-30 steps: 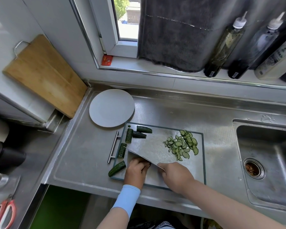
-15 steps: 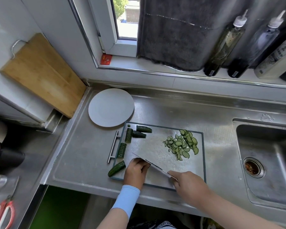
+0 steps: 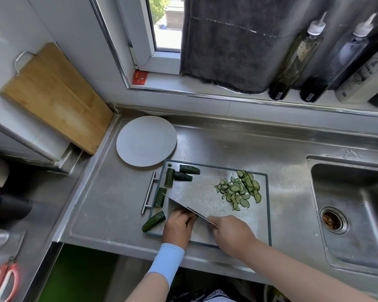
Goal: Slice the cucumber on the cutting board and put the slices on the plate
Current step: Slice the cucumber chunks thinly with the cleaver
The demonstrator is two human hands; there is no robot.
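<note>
The right hand (image 3: 234, 234) holds the knife (image 3: 183, 206) tight by its handle. The blade lies slanted over the cutting board (image 3: 205, 192). The left hand (image 3: 178, 226) is curled up on the board, right beside the blade. I cannot tell what is under its fingers. Five cucumber chunks (image 3: 169, 177) lie along the board's left side. The slices (image 3: 238, 190) sit in a heap on the board's far right part. The plate (image 3: 146, 140) is just behind the board's left corner.
</note>
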